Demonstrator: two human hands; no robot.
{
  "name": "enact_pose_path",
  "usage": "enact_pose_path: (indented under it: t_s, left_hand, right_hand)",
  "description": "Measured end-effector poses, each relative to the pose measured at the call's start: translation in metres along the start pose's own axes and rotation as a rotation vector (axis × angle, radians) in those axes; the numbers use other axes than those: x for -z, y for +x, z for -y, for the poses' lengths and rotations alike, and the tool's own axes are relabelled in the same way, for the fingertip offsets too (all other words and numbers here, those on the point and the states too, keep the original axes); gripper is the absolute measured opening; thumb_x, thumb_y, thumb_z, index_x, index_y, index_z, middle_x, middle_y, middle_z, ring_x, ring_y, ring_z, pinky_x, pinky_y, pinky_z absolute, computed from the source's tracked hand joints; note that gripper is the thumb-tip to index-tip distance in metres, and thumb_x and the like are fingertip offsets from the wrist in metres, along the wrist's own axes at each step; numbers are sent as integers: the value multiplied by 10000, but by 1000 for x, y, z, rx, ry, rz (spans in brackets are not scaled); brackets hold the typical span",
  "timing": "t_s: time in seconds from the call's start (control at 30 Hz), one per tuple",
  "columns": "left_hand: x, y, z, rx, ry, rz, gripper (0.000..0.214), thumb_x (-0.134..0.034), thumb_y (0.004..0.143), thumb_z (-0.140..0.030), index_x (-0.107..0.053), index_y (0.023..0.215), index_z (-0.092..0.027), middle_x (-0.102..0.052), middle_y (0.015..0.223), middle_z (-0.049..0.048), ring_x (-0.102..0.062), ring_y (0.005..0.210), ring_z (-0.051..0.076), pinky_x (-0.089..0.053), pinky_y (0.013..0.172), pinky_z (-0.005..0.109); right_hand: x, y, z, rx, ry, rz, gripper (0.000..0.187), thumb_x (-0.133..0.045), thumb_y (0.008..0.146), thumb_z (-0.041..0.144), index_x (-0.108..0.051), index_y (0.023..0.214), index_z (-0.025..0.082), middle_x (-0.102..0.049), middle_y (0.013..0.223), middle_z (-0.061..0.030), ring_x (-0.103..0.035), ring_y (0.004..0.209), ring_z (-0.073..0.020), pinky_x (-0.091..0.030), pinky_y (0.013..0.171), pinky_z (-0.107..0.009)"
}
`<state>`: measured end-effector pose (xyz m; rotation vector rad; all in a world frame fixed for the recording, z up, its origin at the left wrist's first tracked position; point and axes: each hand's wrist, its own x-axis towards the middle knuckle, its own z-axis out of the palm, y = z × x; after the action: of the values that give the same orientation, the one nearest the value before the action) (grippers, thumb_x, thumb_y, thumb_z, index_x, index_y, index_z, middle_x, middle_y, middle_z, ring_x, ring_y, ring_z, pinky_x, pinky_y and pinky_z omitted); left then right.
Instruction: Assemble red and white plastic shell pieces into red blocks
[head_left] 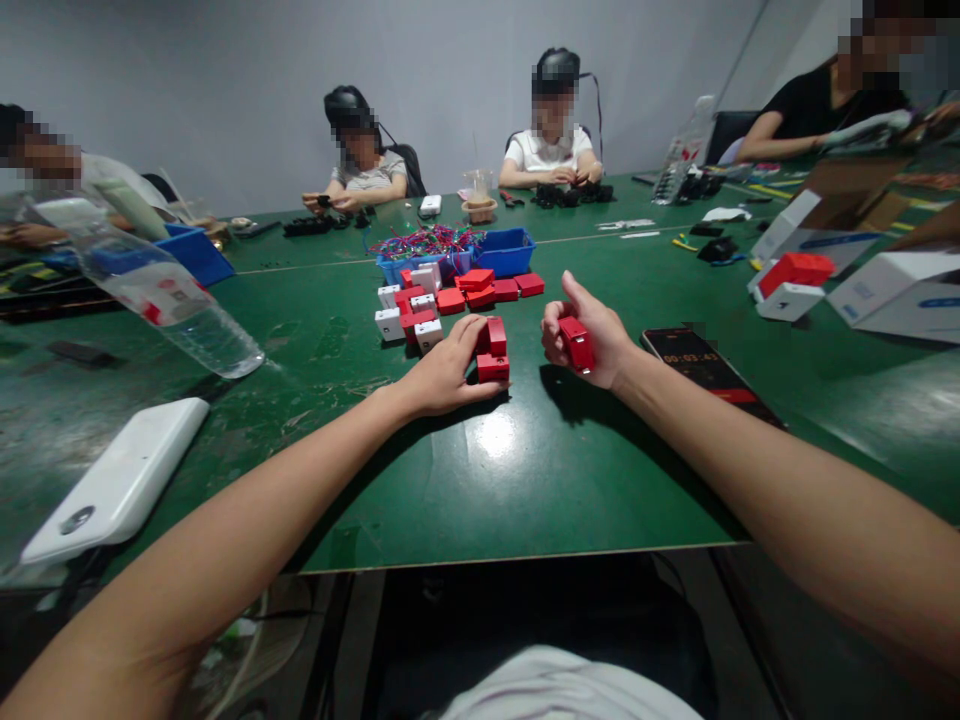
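My right hand [592, 335] is curled round a small red block [578, 343], held just above the green table [525, 470]. My left hand [448, 372] lies on the table, its fingers touching a stack of red blocks [493, 352]. Just beyond sits a cluster of red and white blocks [442, 297]. Behind that stand two blue trays, one [507, 252] beside the other, which holds a tangle of coloured wires [427, 241].
A black phone [705, 370] showing a timer lies right of my right hand. A clear water bottle [161, 290] and a white flat device [120, 480] lie at left. White boxes [892, 285] stand at right. Several people sit around the table's far side.
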<state>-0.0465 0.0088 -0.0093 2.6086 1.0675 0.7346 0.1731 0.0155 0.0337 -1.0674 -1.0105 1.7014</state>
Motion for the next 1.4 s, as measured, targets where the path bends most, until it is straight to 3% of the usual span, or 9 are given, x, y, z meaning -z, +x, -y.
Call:
enact_pose_path:
  t_s: [0.27, 0.7, 0.83, 1.0, 1.23, 1.4]
  left_hand:
    - [0, 0, 0, 24, 11, 22, 872, -670, 799, -557, -292, 1454, -124, -365, 1489, 246, -387, 1419, 370, -321, 1199, 541]
    - [0, -1, 1, 20, -5, 16, 878, -687, 786, -545, -291, 1457, -142, -361, 1493, 236, -391, 1416, 379, -319, 1198, 554]
    - [-1, -1, 2, 2, 13, 15, 872, -687, 794, -535, -271, 1463, -161, -359, 1494, 228, -392, 1413, 375, -335, 1184, 563]
    - [-1, -1, 2, -12, 16, 15, 845, -671, 808, -537, -293, 1443, -128, -381, 1468, 242, -407, 1398, 372, -346, 1184, 545]
    - [-1, 0, 3, -22, 21, 3, 832, -675, 809, -536, -304, 1437, -136, -392, 1461, 235, -415, 1394, 368, -355, 1180, 543]
    - [-2, 0, 4, -40, 20, -11, 829, -679, 806, -526, -301, 1441, -150, -405, 1451, 228, -433, 1379, 366, -364, 1167, 563]
  right_hand:
    - [0, 3, -6, -95, -29, -137, 572, -244, 1029, 547, -529, 690, 185, -532, 488, -4, -474, 347, -104, -254, 330, -206]
    - [0, 5, -8, -99, -19, -126, 504, -350, 1034, 476, -646, 791, 147, -704, 721, -69, -616, 553, -120, -413, 394, -199]
    - [1, 6, -10, -62, -18, -106, 362, -510, 996, 389, -671, 781, 146, -711, 733, -50, -618, 588, -112, -489, 461, -209]
    - [3, 10, -16, 20, 29, -15, 71, -712, 848, 145, -689, 781, 152, -729, 788, -27, -669, 711, -115, -569, 644, -226]
    - [9, 15, -22, 44, 28, 28, 269, -767, 687, -55, -689, 843, 149, -732, 807, -13, -701, 739, -98, -585, 792, -219]
    - [9, 16, -22, 55, 25, 18, 305, -725, 706, -92, -676, 872, 159, -741, 795, -14, -716, 725, -96, -604, 773, -198]
